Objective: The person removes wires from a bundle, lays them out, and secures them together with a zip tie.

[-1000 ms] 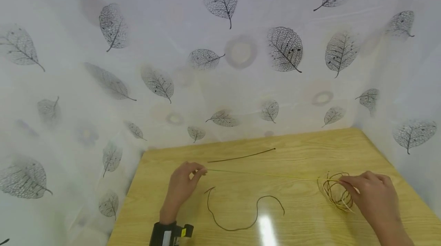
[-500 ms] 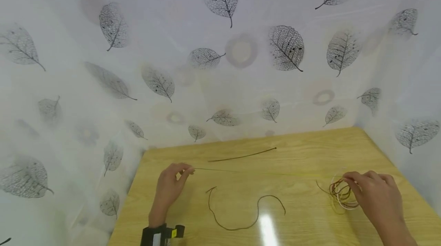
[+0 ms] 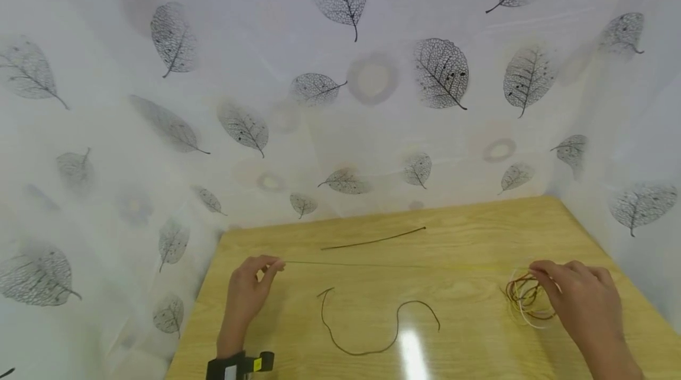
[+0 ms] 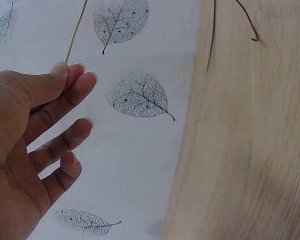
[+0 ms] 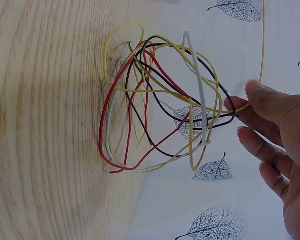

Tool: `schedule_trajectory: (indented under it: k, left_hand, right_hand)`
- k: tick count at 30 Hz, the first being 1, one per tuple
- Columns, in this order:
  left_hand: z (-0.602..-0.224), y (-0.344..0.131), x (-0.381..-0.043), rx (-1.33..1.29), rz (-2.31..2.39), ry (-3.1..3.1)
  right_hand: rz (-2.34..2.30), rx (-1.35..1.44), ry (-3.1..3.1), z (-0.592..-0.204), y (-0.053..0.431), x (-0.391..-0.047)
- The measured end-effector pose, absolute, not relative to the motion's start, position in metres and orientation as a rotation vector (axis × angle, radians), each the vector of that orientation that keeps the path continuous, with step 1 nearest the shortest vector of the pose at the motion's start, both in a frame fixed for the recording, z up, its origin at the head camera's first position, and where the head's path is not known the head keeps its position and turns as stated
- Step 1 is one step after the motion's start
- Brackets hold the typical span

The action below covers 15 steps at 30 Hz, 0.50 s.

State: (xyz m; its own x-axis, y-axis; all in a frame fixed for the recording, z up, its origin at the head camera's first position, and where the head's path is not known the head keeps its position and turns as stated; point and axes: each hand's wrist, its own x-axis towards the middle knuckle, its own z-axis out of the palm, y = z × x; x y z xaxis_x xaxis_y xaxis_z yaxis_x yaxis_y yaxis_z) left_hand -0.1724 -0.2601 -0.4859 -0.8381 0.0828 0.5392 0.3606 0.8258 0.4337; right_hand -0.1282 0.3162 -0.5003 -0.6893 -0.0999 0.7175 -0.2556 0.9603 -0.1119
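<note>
A thin yellow wire [image 3: 351,265] runs nearly straight between my two hands above the table. My left hand [image 3: 247,288] pinches its left end between thumb and index finger; in the left wrist view the wire [image 4: 76,37] rises from the fingertips, the other fingers loosely bent. My right hand [image 3: 582,303] pinches the same wire beside a loose tangle of wires [image 5: 104,120]. Red, black, white, green and yellow strands loop through that tangle, which hangs by the right fingertips. In the right wrist view the yellow strand [image 5: 263,45] leads away from the thumb.
On the wooden table [image 3: 457,338] lie two separate dark wires: a nearly straight one [image 3: 372,242] at the back and a wavy one [image 3: 367,354] in the middle. A leaf-patterned white sheet [image 3: 319,143] encloses the table's back and sides.
My left hand has moved steadily left, lengthening the stretch of yellow wire between the hands. My right hand has shifted slightly right and up, and the tangle has bunched closer under its fingertips.
</note>
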Motion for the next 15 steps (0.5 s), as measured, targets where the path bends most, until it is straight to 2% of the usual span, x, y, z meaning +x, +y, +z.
schedule_trajectory:
  k: [15]
  left_hand:
    - [-0.485, -0.282, -0.165, -0.245, -0.689, -2.471]
  right_hand:
    - [0.252, 0.237, -2.324, -0.496, 0.317, -0.130]
